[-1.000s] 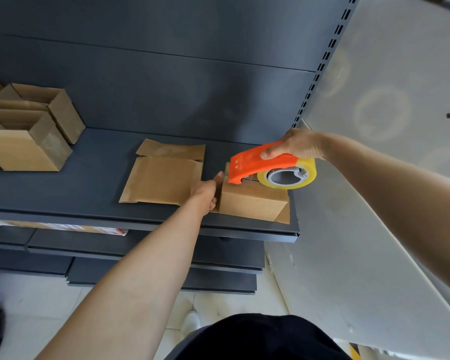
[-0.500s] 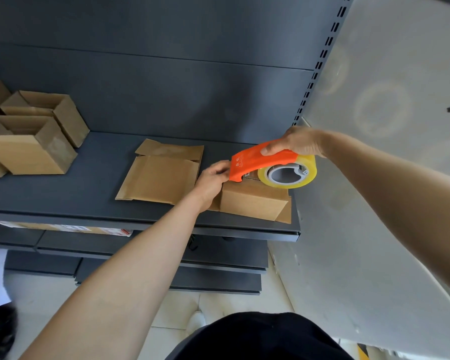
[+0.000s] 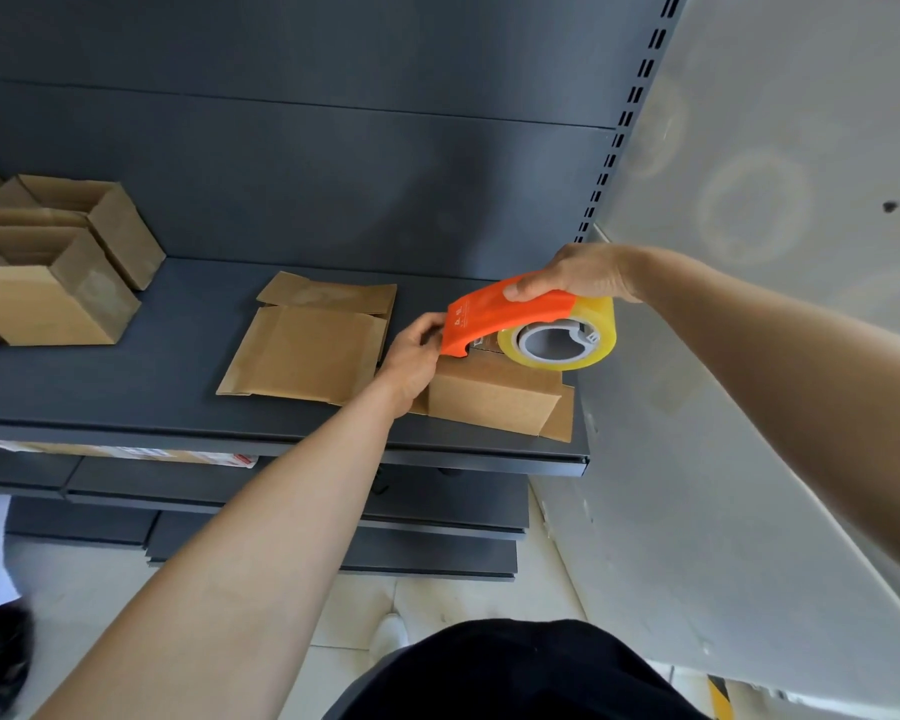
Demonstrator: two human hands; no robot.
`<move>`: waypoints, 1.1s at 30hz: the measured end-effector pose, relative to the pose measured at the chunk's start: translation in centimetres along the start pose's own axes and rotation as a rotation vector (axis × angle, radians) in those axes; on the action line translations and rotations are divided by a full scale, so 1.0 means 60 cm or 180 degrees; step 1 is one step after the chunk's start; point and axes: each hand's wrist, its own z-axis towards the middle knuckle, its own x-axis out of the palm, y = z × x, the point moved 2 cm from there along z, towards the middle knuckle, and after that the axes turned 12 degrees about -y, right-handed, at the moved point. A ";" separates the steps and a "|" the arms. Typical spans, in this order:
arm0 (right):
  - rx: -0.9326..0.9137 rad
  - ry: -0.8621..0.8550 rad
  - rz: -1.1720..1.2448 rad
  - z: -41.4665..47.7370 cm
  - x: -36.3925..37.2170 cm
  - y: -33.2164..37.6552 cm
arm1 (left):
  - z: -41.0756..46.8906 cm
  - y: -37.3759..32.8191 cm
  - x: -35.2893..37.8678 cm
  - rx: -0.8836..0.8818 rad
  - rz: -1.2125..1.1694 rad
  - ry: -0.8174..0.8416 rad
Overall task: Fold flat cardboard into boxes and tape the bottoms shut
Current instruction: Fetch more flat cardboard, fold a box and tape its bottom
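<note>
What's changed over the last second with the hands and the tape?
The left hand left the box's side and rose to the front tip of the tape dispenser, fingers now at its cutter end. The right hand kept its grip on the dispenser, which hardly moved above the box. The box, flat cardboard and finished boxes stayed put.

The tape dispenser is coloured bright orange, with small white print on its side; the tape roll is translucent yellow around a grey core. The box, the flat cardboard and the finished boxes are plain brown. The shelf is painted dark grey.
</note>
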 end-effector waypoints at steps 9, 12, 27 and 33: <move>0.0113 -0.0100 0.0324 -0.015 -0.006 -0.037 | -0.008 -0.014 0.017 0.0225 0.0110 -0.0185; 0.0084 -0.0090 0.0386 -0.024 -0.009 -0.049 | -0.010 -0.016 0.028 0.0313 0.0167 -0.0191; 0.0373 -0.0345 0.0461 -0.101 -0.055 -0.171 | -0.018 -0.014 0.046 0.1280 0.0868 -0.0444; 0.0294 -0.0228 0.0545 -0.114 -0.058 -0.175 | -0.020 -0.014 0.050 0.1146 0.0865 -0.0535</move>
